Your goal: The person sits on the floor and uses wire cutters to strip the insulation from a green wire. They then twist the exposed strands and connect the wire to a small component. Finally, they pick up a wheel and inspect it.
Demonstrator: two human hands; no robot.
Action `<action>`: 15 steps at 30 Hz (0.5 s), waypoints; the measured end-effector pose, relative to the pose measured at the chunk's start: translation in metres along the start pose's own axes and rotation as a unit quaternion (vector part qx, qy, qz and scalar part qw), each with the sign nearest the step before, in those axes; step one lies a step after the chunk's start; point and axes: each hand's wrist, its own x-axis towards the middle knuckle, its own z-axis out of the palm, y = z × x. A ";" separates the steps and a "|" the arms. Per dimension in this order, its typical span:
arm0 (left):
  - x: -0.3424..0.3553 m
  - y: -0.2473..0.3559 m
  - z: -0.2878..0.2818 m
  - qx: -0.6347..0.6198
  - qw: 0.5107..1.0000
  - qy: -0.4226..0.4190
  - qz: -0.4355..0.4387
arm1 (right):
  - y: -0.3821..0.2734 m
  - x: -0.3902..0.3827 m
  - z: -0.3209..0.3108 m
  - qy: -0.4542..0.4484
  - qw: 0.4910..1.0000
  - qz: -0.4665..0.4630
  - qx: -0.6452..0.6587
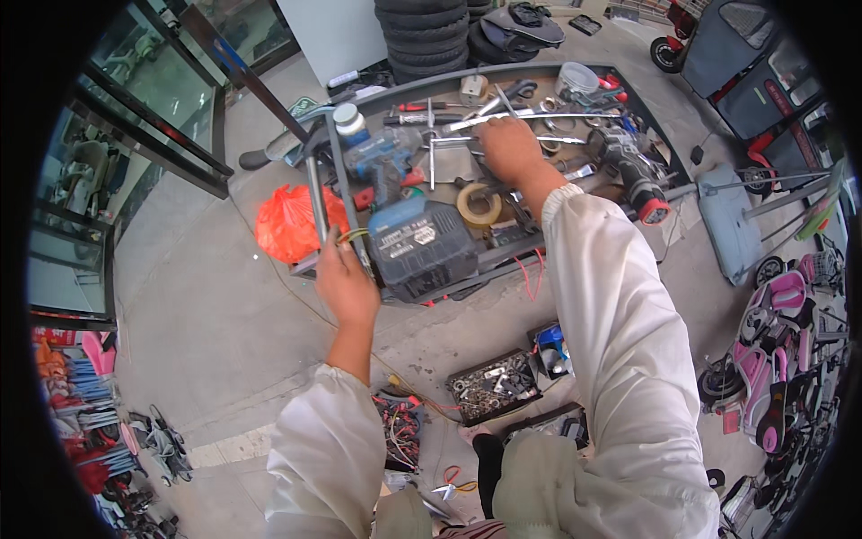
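Observation:
My left hand [347,286] is closed at the left end of a metal tool tray [543,256], with thin yellow-green wires [356,234] coming out at its fingertips. A shiny tube [316,198] stands just beyond those fingers. Over the middle of the tray, my right hand [514,151] has its fingers curled down among the tools; what they grip is hidden. Near it lie a T-shaped metal wrench [432,153] and a roll of tan tape [479,205]. Between my hands are a blue-black cordless tool [382,166] and a black battery-like block [422,251].
An orange plastic bag [292,222] hangs by the tray's left end. A black-and-red power tool [631,171] lies at its right. Below, on the floor, stand a box of small metal parts [494,386] and red-and-yellow-handled scissors [453,485]. Stacked tyres [422,40] rise behind.

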 end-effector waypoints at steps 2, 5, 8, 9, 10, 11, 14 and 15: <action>0.000 0.003 -0.003 0.023 1.000 -0.009 -0.010 | -0.010 0.022 0.003 -0.122 0.992 0.025 -0.034; 0.004 0.009 -0.009 0.029 0.998 -0.038 -0.044 | -0.011 0.039 0.005 -0.199 0.976 0.071 -0.043; 0.000 0.013 -0.003 0.037 0.996 -0.044 -0.063 | 0.012 0.036 0.000 -0.114 0.990 0.066 -0.052; 0.001 0.020 -0.002 0.033 0.997 -0.044 -0.060 | 0.028 0.034 -0.011 -0.036 0.995 0.077 -0.045; 0.003 0.024 -0.005 0.031 0.997 -0.040 -0.056 | 0.039 0.039 -0.026 0.045 0.995 0.083 -0.034; 0.005 0.025 -0.007 0.034 0.996 -0.040 -0.068 | 0.041 0.046 -0.045 0.130 0.987 0.098 -0.003; 0.006 0.014 -0.009 0.040 0.995 -0.027 -0.083 | 0.031 0.075 -0.112 0.339 0.931 0.112 0.079; 0.007 0.006 -0.015 0.014 0.995 -0.035 -0.088 | 0.015 0.079 -0.133 0.367 0.918 0.106 0.103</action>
